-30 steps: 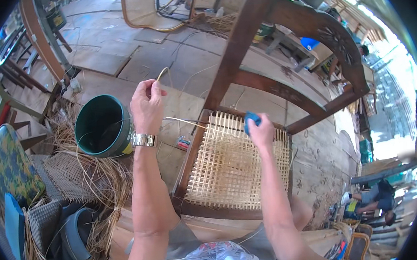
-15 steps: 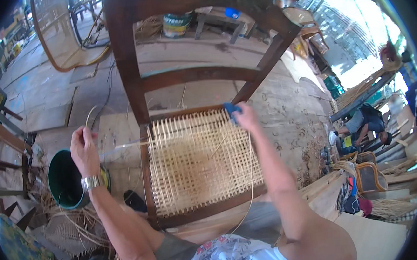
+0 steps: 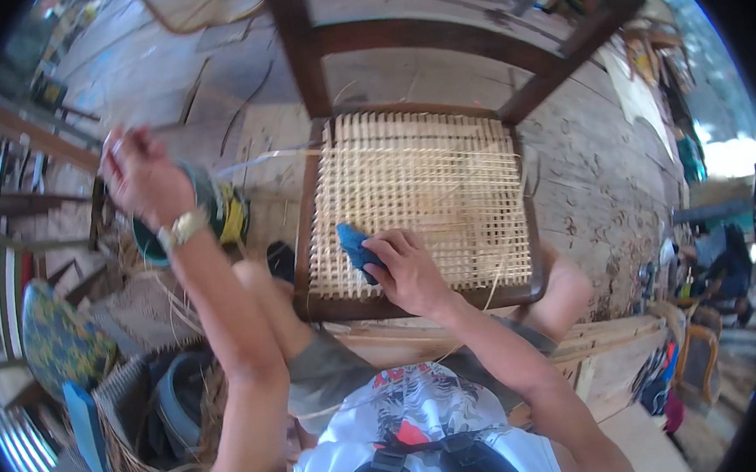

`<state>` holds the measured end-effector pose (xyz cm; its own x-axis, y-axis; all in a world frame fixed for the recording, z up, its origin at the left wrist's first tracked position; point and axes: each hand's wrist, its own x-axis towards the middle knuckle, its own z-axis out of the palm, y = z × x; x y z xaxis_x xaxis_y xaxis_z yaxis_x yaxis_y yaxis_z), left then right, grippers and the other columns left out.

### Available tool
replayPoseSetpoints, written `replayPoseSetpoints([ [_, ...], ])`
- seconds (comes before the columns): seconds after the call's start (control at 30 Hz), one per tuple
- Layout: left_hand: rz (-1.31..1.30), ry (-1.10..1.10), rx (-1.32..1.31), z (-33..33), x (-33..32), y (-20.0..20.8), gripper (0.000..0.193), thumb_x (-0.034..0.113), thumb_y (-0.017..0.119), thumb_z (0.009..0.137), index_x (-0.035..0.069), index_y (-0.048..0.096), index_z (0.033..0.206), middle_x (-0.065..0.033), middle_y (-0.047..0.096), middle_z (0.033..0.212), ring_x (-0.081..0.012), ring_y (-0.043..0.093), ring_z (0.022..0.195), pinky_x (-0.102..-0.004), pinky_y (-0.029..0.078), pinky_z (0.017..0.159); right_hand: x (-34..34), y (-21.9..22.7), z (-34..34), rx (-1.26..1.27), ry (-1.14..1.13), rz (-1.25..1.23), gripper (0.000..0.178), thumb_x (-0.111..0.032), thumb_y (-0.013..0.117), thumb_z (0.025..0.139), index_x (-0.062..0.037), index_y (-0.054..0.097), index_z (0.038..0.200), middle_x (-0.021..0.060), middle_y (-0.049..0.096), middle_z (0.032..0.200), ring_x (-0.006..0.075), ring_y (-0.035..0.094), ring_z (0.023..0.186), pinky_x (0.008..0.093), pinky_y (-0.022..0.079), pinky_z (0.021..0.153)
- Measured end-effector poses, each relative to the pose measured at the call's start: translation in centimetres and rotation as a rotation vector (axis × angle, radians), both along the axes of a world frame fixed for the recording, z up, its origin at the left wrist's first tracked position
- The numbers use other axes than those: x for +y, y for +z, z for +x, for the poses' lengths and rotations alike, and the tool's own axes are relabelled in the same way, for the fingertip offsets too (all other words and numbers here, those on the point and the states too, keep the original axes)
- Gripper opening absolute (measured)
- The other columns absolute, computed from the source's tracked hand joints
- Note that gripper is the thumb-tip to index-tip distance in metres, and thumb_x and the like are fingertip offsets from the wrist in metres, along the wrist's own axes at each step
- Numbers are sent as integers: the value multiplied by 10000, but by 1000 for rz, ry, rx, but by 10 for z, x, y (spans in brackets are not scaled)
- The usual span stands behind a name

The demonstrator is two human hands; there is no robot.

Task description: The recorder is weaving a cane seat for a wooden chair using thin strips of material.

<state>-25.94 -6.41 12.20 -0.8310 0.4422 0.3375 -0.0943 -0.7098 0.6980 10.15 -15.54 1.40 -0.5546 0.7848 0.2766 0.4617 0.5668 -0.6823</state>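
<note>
A dark wooden chair (image 3: 306,215) stands in front of me, its seat a woven cane panel (image 3: 445,187) with an open grid. My right hand (image 3: 411,273) is closed on a folded blue cloth (image 3: 355,248), which lies against the weave at the front left of the seat. Off to the left, above a green bucket, my left hand (image 3: 142,178) is raised with its fingers pinched, smeared by motion. A pale cane strand (image 3: 267,156) stretches from the seat's left edge toward this hand; its end at the fingers is blurred.
The green bucket (image 3: 209,199) sits left of the chair. A basket of dark containers (image 3: 175,399) and loose cane fibres is at lower left, beside a patterned cushion (image 3: 60,333). Wooden planks (image 3: 596,343) lie at right. A co-worker (image 3: 722,264) crouches at far right.
My right hand has brought the blue cloth from the seat's back right corner to its front left. My left hand has moved farther out left. The view has shifted, showing the chair higher and rightward.
</note>
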Motion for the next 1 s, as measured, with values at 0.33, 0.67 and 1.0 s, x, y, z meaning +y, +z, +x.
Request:
replayPoseSetpoints([
  [0.33,-496,-1058,1035,137,-49,49,103,25,652,914,10,720,990,3,625,707,-78,590,678,-240,468,598,26,166,-18,139,50,407,725,-289,726,887,-69,352,1468,189,489,1400,369,537,1238,473,437,1044],
  [0.67,-909,-1147,1026,102,-16,-1,130,142,687,935,31,736,982,19,645,708,-49,577,626,-237,449,575,68,109,201,-4,-279,-328,204,-228,681,942,-35,723,992,64,715,809,112,611,700,311,503,673],
  [1.0,-1015,-980,1078,124,0,-23,131,144,654,942,60,745,984,3,633,666,-78,581,612,-266,450,564,79,98,377,-392,-584,-263,222,-241,643,909,-45,709,991,110,701,818,195,649,748,363,511,729],
])
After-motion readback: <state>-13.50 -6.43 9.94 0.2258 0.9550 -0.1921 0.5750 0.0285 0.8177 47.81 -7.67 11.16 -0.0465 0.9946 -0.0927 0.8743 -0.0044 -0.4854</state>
